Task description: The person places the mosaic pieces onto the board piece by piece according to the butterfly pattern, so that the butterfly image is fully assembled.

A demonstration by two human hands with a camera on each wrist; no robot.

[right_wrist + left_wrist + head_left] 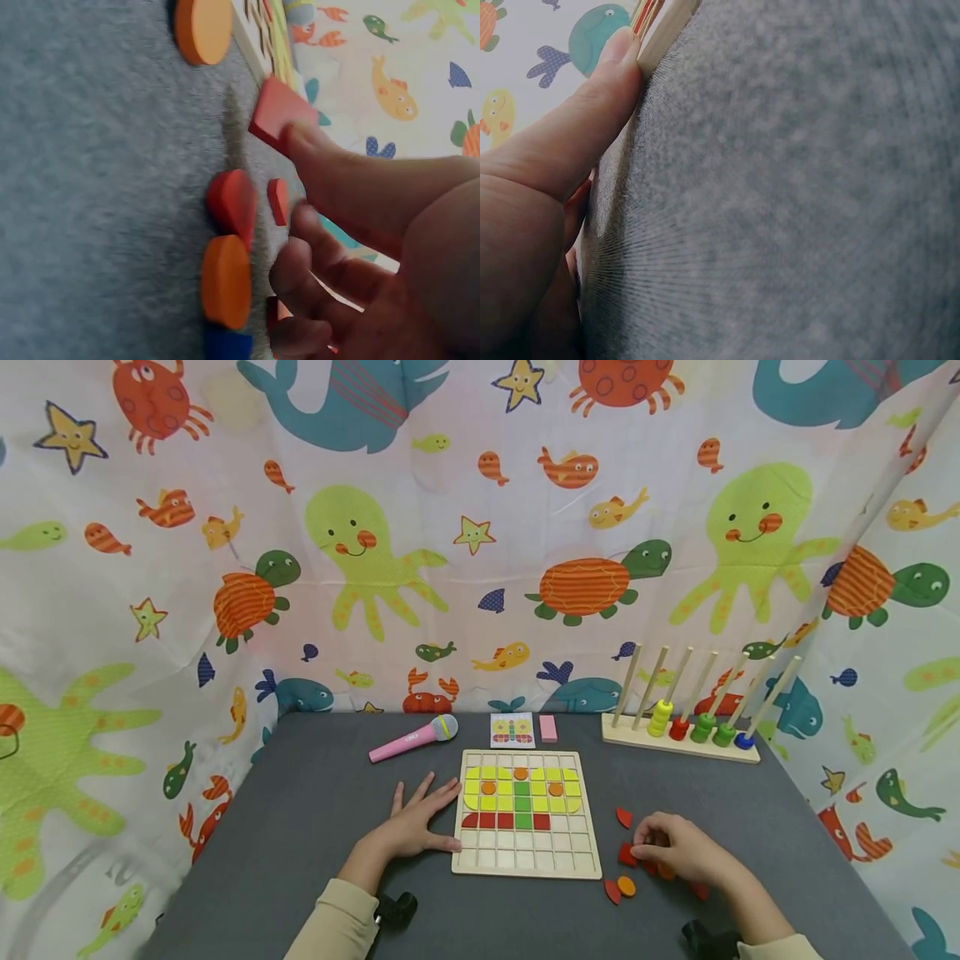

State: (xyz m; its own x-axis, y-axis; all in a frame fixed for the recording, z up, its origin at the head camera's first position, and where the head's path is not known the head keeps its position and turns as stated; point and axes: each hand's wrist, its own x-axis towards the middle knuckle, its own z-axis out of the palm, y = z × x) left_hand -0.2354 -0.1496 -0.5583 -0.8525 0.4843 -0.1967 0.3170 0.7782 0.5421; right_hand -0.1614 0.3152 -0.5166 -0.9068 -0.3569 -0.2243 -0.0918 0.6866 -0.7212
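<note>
A wooden grid board (525, 863) lies on the dark table, with yellow, orange, green and red tiles filling its upper rows. My left hand (408, 828) rests at the board's left edge with its fingers spread; in the left wrist view the thumb (592, 109) touches the board's side. To the right of the board, my right hand (686, 847) pinches a red square tile (279, 114) between thumb and fingers. Around that hand lie loose pieces: an orange disc (626, 886), a red rounded-edge piece (612, 892), another red piece (623, 817) and several more partly under the hand.
Behind the board are a small pattern card (512, 730), a pink block (548, 728) and a pink toy microphone (414, 738). A wooden peg stand (682, 742) with coloured rings stands at the back right. A blue piece (229, 343) shows low in the right wrist view.
</note>
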